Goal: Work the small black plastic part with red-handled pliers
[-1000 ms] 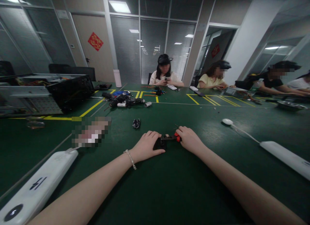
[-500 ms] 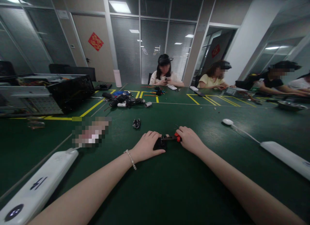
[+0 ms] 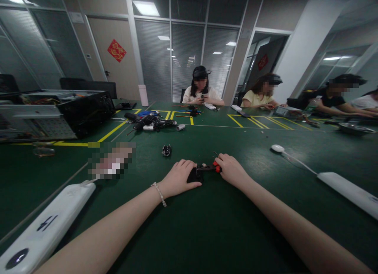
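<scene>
My left hand [image 3: 179, 177] grips a small black part [image 3: 195, 176] low on the green tabletop, thumb along its near side and fingers over its far side. What the part is cannot be made out. In my right hand [image 3: 230, 169] are pliers [image 3: 210, 168] with red handles, the fingers closed round them. Their dark jaws point left and meet the black part's upper right edge. Thin wire-like ends [image 3: 215, 153] show just beyond my right fingers. Farther off to the left lies a small black and silver component [image 3: 166, 150], apart from both hands.
An opened computer case [image 3: 88, 114] stands at the left. Beyond lie a power drill [image 3: 140, 124] among cables and a grey cylinder [image 3: 180, 127]. White elongated devices [image 3: 47, 226] lie on both sides, the right one corded to a white puck [image 3: 277, 148]. Several people sit across the table.
Almost nothing differs. Both hands, the black part and the pliers keep the same place and pose.
</scene>
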The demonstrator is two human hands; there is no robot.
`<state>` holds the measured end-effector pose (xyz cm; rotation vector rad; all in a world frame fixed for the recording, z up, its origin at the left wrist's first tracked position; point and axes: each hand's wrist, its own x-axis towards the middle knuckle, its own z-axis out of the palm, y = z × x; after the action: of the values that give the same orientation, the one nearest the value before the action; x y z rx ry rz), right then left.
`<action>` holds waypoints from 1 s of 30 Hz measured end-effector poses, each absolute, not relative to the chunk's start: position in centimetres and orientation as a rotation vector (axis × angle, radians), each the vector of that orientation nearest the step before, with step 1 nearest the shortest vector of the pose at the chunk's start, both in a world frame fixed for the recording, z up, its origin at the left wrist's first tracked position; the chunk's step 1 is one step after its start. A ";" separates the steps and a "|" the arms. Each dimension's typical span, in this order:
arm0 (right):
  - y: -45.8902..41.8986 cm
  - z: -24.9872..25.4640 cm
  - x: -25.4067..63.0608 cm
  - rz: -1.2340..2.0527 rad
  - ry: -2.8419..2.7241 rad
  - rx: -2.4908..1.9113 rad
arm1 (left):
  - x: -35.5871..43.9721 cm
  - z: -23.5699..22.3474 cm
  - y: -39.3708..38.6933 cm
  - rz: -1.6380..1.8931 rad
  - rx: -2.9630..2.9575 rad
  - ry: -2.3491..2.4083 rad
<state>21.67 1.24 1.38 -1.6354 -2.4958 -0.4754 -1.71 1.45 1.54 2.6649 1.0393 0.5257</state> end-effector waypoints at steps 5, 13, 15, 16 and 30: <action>1.2 1.4 21.7 -0.471 -2.518 -1.605 | -1.7 1.4 1.5 0.516 2.664 1.048; 1.4 1.2 21.7 -0.507 -2.508 -1.623 | -1.7 1.4 1.5 0.527 2.680 1.040; 1.3 1.2 21.7 -0.514 -2.513 -1.620 | -1.6 1.4 1.5 0.531 2.684 1.040; 1.3 1.3 21.7 -0.516 -2.514 -1.616 | -1.6 1.4 1.5 0.533 2.684 1.042; 1.4 1.2 21.8 -0.481 -2.504 -1.627 | -1.7 1.3 1.6 0.531 2.671 1.042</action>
<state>21.78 1.39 1.23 -1.6269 -2.5042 -0.4815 -1.70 1.60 1.27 2.6714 1.0417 0.5313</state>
